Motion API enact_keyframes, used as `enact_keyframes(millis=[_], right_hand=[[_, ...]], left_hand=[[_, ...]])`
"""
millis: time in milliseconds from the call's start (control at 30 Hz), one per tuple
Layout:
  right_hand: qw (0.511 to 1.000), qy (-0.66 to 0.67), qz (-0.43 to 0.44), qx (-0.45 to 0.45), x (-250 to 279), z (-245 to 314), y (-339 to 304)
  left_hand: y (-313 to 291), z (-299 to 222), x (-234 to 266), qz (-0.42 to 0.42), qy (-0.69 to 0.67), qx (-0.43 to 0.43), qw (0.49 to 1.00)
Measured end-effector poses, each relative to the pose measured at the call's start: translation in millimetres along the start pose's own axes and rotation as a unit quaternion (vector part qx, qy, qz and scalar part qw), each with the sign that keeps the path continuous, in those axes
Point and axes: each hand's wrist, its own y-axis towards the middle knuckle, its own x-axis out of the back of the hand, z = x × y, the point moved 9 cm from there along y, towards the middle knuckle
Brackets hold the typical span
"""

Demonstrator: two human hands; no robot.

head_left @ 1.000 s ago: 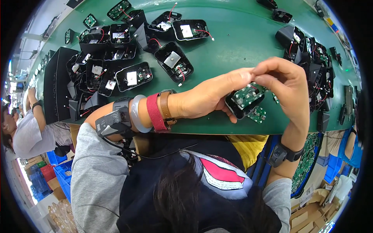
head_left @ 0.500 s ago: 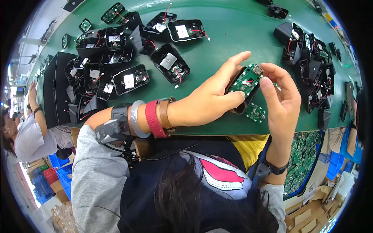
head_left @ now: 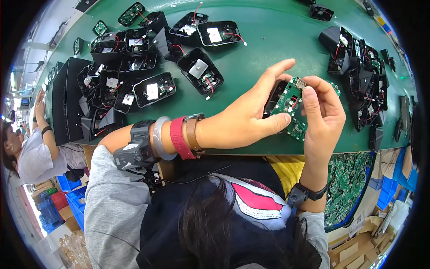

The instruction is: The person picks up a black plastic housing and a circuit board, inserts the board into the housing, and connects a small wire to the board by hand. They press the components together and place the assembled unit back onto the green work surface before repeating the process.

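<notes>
My left hand (head_left: 251, 114) is closed around a small black plastic housing (head_left: 271, 99), its thumb across the near side. Over the housing's right side, a green circuit board (head_left: 282, 104) is held at a slant. The fingertips and thumb of my right hand (head_left: 326, 110) pinch the board's far corner beside a metal connector (head_left: 300, 83). A small white plug (head_left: 293, 102) shows on the board. Another green board (head_left: 296, 131) is just below, partly hidden by my hands.
Several open black housings (head_left: 197, 71) with red wires lie at the left on the green table (head_left: 255, 54). More housings (head_left: 365, 85) are piled at the right. A large black box (head_left: 65, 101) stands far left, near another person (head_left: 33, 148). Many boards fill a bin (head_left: 349, 188) below the table edge.
The board in my right fingers has shifted a little, leaving more of the black housing uncovered at its left. My left thumb has slid slightly right. The view has moved slightly.
</notes>
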Motion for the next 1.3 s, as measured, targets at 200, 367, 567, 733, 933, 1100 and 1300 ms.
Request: enact_keyframes(millis=[200,367,567,733,933,1100,1300], right_hand=[[0.999,-0.021,-0.017,-0.033,11,1,0],[0.999,0.019,-0.017,-0.036,-2,2,-1],[0.971,-0.214,-0.046,0.099,-3,2,-4],[0.932,-0.273,0.017,0.237,-9,38,-20],[0.92,-0.272,0.12,0.256,-25,39,-18],[0.952,-0.195,0.097,0.213,-24,27,-15],[0.936,-0.28,0.033,0.21,-13,34,-19]], left_hand=[[1,6,-3,0.01,-0.043,0.039,0.998],[2,2,-2,0.02,0.02,-0.002,1.0],[1,14,-4,0.02,-0.084,0.079,0.993],[-1,15,-1,0.034,-0.1,0.151,0.983],[-4,18,-4,0.067,-0.089,0.169,0.979],[2,7,-7,0.037,-0.018,0.057,0.998],[-2,6,1,-0.013,0.006,0.061,0.998]])
